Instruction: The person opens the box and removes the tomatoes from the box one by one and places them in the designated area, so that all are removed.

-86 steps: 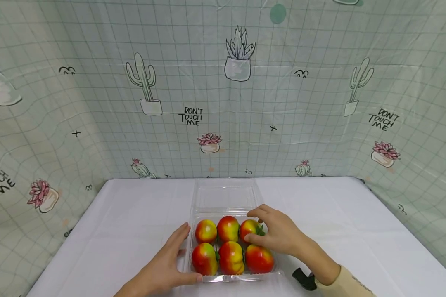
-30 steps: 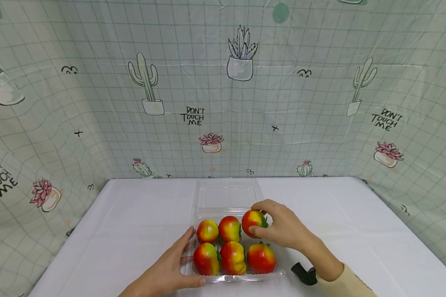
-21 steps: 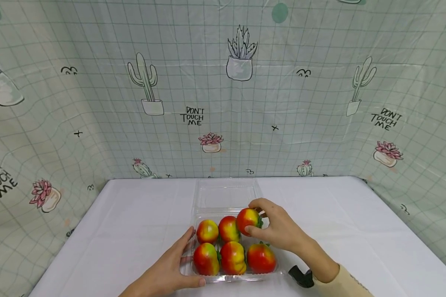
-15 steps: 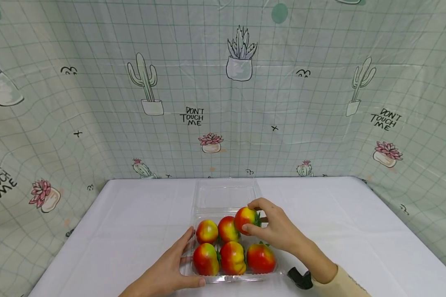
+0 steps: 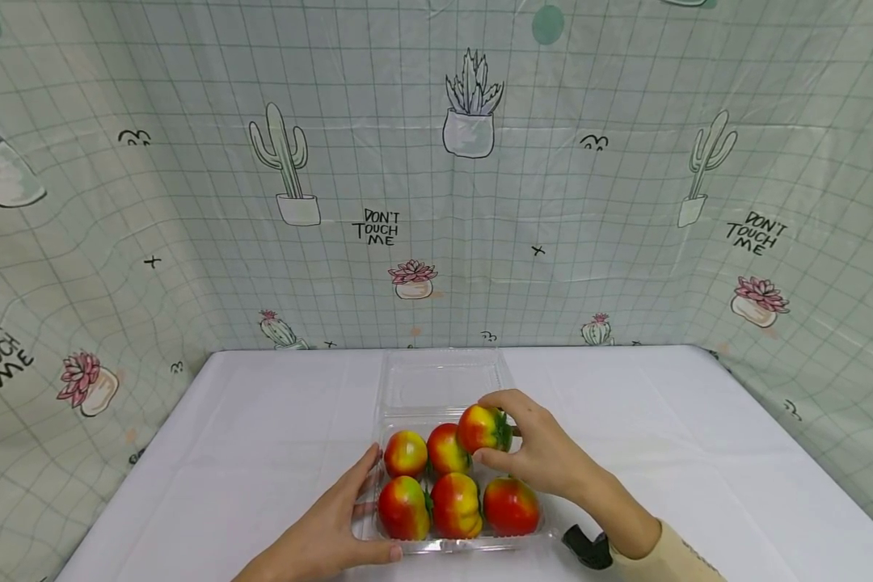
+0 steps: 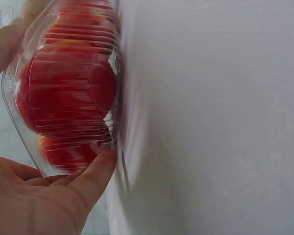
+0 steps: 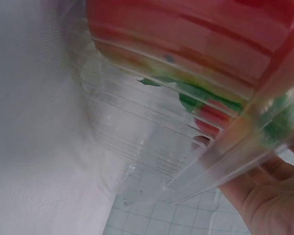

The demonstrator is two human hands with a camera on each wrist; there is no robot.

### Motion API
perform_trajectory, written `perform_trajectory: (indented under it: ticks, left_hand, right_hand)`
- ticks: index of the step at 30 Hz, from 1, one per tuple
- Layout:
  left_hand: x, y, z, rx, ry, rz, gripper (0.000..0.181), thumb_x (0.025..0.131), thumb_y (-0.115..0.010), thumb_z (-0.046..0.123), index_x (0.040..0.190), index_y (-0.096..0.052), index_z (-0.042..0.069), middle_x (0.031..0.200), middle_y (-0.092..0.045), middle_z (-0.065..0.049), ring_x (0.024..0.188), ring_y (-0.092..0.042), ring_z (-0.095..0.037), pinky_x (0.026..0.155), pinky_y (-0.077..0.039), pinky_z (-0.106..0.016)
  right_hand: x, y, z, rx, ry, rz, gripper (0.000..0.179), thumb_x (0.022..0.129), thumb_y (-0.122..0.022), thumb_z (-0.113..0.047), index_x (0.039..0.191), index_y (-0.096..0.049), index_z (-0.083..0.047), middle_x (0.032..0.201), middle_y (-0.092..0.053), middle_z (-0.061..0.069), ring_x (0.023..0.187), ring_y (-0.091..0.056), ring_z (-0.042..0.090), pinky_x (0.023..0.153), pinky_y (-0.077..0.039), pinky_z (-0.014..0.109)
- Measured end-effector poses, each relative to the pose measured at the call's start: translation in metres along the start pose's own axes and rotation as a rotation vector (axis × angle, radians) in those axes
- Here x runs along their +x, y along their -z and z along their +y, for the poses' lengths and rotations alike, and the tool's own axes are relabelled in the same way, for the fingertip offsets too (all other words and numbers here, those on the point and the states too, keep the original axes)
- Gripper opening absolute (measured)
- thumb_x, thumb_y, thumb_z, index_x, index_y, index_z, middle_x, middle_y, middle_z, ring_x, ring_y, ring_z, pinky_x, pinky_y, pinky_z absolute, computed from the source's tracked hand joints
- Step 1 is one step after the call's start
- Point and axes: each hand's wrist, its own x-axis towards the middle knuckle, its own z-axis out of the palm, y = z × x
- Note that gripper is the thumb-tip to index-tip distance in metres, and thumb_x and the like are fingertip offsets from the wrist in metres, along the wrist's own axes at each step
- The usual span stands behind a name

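Observation:
A clear plastic clamshell box [image 5: 447,547] sits on the white cloth, holding red-and-yellow fruits with green leafy caps. My left hand [image 5: 327,517] grips its left side, thumb at the front edge and fingers along the wall; the left wrist view shows fingertips low on the ribbed side. Between thumb and fingers, my right hand [image 5: 549,453] holds one fruit [image 5: 476,428] raised over the back right of the box, its leafy cap turned rightward. It overlaps the back middle fruit [image 5: 447,453]. Three fruits fill the front row, with a red one [image 5: 512,508] at right.
The box's transparent lid [image 5: 444,384] lies folded open toward the back. A black strap-like piece [image 5: 588,547] is by the right wrist near the sleeve. Behind the table [image 5: 276,420] hangs a checked cactus-print curtain [image 5: 451,202].
The right hand has lifted the back right fruit from its spot and shifted it slightly left, turning its cap more into view. The left hand stays at the box's side.

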Motion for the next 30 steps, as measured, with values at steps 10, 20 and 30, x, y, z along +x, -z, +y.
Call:
perform_trajectory:
  ticks: [10,20,30]
  left_hand:
    - [-0.001,0.000,0.001,-0.015,-0.002,-0.005,0.111,0.076,-0.081,0.034,0.155,-0.006,0.011,0.158,-0.013,-0.016,0.140,-0.025,-0.039,0.101,-0.043,-0.040]
    - [0.000,-0.001,0.000,-0.039,0.002,-0.003,0.112,0.076,-0.081,0.034,0.155,-0.006,0.013,0.158,-0.012,-0.016,0.140,-0.023,-0.039,0.100,-0.043,-0.041]
    - [0.000,-0.001,0.000,-0.038,0.010,0.003,0.114,0.073,-0.082,0.037,0.155,-0.006,0.012,0.158,-0.013,-0.015,0.140,-0.024,-0.038,0.099,-0.044,-0.038]
  right_hand:
    - [0.000,0.008,0.003,-0.044,0.079,0.074,0.050,0.082,-0.077,-0.029,0.125,-0.053,-0.021,0.122,-0.054,-0.007,0.097,-0.055,0.010,0.081,-0.054,0.027]
    - [0.001,0.019,0.013,-0.105,0.107,0.146,0.050,0.081,-0.078,-0.024,0.125,-0.054,-0.018,0.122,-0.055,-0.005,0.096,-0.054,0.010,0.076,-0.055,0.027]
    - [0.001,0.031,0.025,-0.182,0.083,0.208,0.053,0.081,-0.078,-0.021,0.126,-0.053,-0.012,0.122,-0.056,0.002,0.100,-0.055,0.015,0.081,-0.056,0.032]
